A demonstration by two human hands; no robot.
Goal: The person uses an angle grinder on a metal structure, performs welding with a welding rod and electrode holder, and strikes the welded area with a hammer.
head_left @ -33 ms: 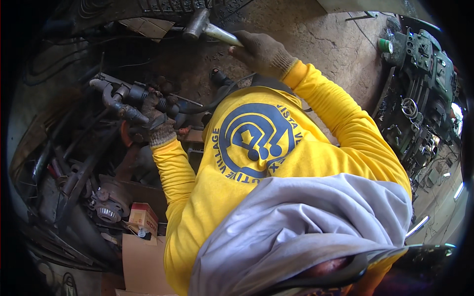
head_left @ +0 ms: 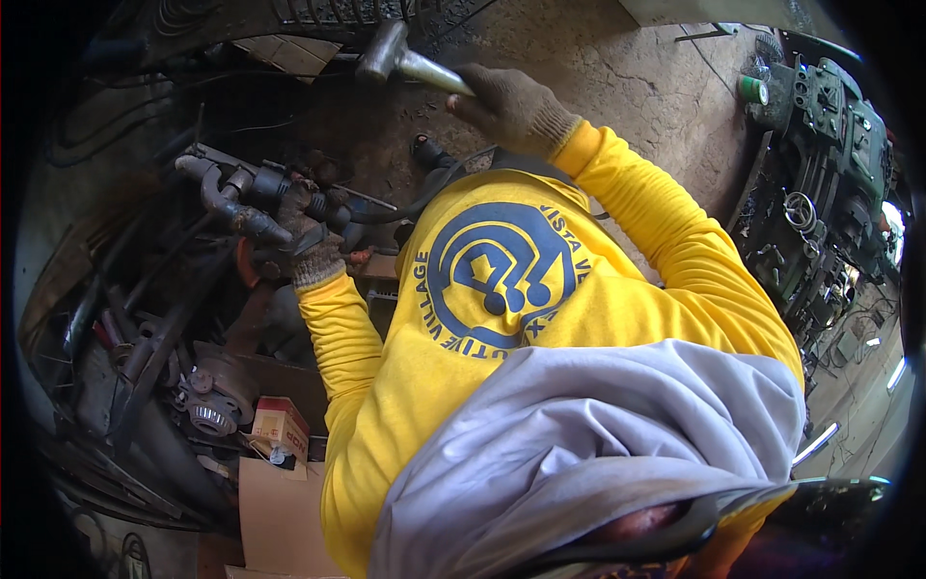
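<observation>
My right hand [head_left: 516,104], in a brown knit glove, is closed round the handle of a hammer [head_left: 383,53]. The hammer is raised over the floor, its steel head toward the left, apart from the metal parts. At the left, my gloved left hand [head_left: 313,253] is curled beside a dark metal assembly [head_left: 231,205] of pipe-like arms and a ribbed shaft. A flat grey metal piece [head_left: 307,239] lies across the fingers. The assembly and shadow hide most of the fingertips, and what they grip is unclear.
Dark bars and hoses crowd the left side. A toothed round metal part [head_left: 210,410] sits near a small red-and-white box [head_left: 280,425] and cardboard [head_left: 275,511]. A large green machine with a handwheel [head_left: 799,210] stands at the right, with a green can [head_left: 752,90] near it.
The hammer and my right hand have shifted very slightly, the hammer a little lower in the picture. My left hand and the metal assembly look unmoved.
</observation>
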